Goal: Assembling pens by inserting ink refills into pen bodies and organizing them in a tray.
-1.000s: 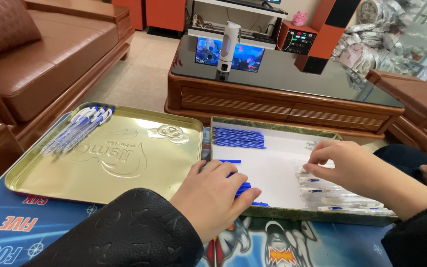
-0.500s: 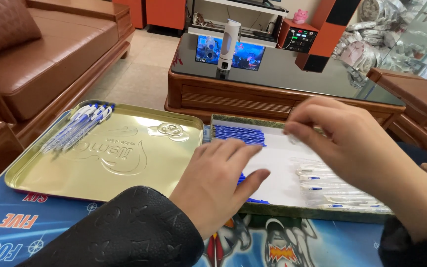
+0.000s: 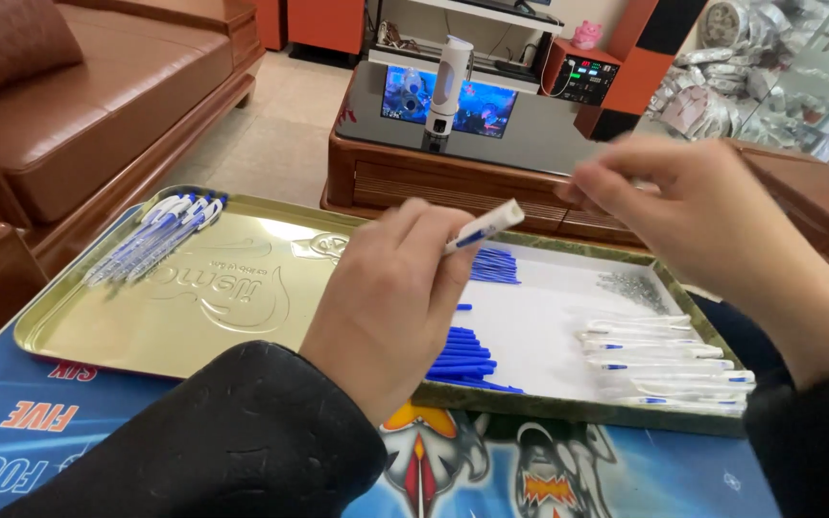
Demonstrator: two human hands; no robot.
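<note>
My left hand (image 3: 386, 297) is raised above the white-lined box (image 3: 549, 331) and grips a white pen part (image 3: 484, 226) with a blue piece inside, pointing up to the right. My right hand (image 3: 693, 216) is lifted to the right of it, blurred, with fingers pinched together; what it pinches is too blurred to make out. In the box lie blue pen parts (image 3: 461, 357) at the front left, more blue parts (image 3: 493, 265) at the back, white pen barrels (image 3: 664, 360) on the right and small metal springs (image 3: 630, 286).
A gold metal tray (image 3: 194, 307) sits on the left with several finished white-and-blue pens (image 3: 151, 238) in its far corner. Both stand on a blue printed mat (image 3: 549, 470). A dark wooden coffee table (image 3: 491, 144) is beyond, a brown leather sofa (image 3: 69, 105) at left.
Both hands have risen out of the box. My left hand now holds a white pen part up; my right hand moved up and to the right, fingers pinched.
</note>
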